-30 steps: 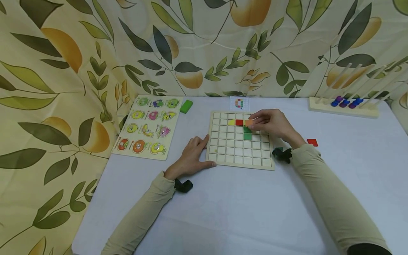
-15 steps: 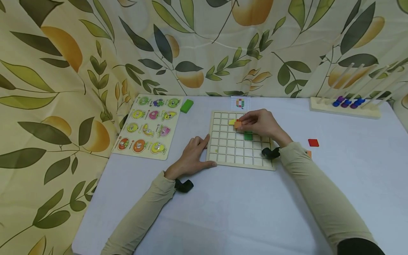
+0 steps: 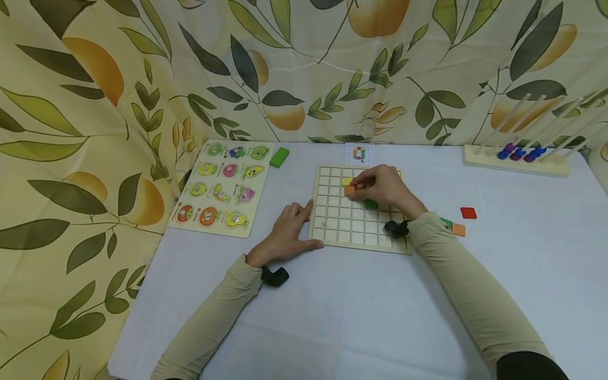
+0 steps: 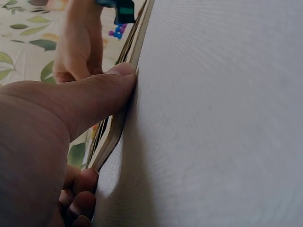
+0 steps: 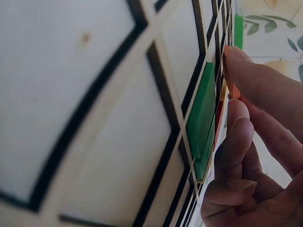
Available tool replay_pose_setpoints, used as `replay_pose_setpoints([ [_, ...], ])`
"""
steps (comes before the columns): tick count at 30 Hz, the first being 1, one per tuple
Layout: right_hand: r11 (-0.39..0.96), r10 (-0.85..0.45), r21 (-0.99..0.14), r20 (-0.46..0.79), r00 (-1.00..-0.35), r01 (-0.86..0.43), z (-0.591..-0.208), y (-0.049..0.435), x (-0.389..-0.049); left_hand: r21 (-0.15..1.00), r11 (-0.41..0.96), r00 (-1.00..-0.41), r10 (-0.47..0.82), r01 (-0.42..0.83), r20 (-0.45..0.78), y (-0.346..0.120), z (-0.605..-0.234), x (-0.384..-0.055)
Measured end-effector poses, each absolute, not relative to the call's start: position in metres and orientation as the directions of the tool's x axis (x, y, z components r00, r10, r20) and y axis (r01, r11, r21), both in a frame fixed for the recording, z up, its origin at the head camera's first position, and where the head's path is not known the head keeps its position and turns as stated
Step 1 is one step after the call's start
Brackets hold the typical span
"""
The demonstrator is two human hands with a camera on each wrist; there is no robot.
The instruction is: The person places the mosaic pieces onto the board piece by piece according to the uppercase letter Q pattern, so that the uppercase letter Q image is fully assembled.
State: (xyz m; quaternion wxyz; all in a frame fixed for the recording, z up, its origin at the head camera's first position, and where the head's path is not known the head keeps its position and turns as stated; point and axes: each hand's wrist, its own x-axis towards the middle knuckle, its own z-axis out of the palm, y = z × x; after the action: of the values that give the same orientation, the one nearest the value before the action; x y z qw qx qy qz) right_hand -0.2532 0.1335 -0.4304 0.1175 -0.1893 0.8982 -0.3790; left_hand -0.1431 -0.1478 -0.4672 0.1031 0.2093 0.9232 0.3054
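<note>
My right hand (image 3: 380, 187) pinches an orange square tile (image 3: 349, 190) low over the wooden grid board (image 3: 361, 249), just below a yellow tile (image 3: 347, 181). Green tiles (image 5: 202, 111) sit in the board's cells, and a red tile (image 5: 218, 124) shows beyond them in the right wrist view. From above, the right hand covers part of that row. My left hand (image 3: 285, 230) rests at the board's near left corner. Its thumb (image 4: 102, 92) presses along the front edge while the fingers (image 4: 83, 182) touch the left edge.
Loose red (image 3: 468, 212), orange (image 3: 458, 229) and green (image 3: 446, 223) tiles lie right of the board. A pattern card (image 3: 359, 153) lies behind it. Left are a fruit puzzle board (image 3: 258, 211) and a green block (image 3: 279, 157). A peg stand (image 3: 518, 163) with beads stands far right.
The right hand has carried the orange tile leftward, from beside the red tile to the cell below the yellow one. The left hand stays at the corner.
</note>
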Motion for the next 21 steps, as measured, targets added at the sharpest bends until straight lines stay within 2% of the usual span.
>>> replay_pose_setpoints([
  [21,0.652,-0.435,-0.715,-0.077,-0.897,-0.255,-0.4320,0.1273,-0.2541,0.600,0.733,-0.894,0.444,0.321,-0.064,-0.1475,-0.4668,-0.1432],
])
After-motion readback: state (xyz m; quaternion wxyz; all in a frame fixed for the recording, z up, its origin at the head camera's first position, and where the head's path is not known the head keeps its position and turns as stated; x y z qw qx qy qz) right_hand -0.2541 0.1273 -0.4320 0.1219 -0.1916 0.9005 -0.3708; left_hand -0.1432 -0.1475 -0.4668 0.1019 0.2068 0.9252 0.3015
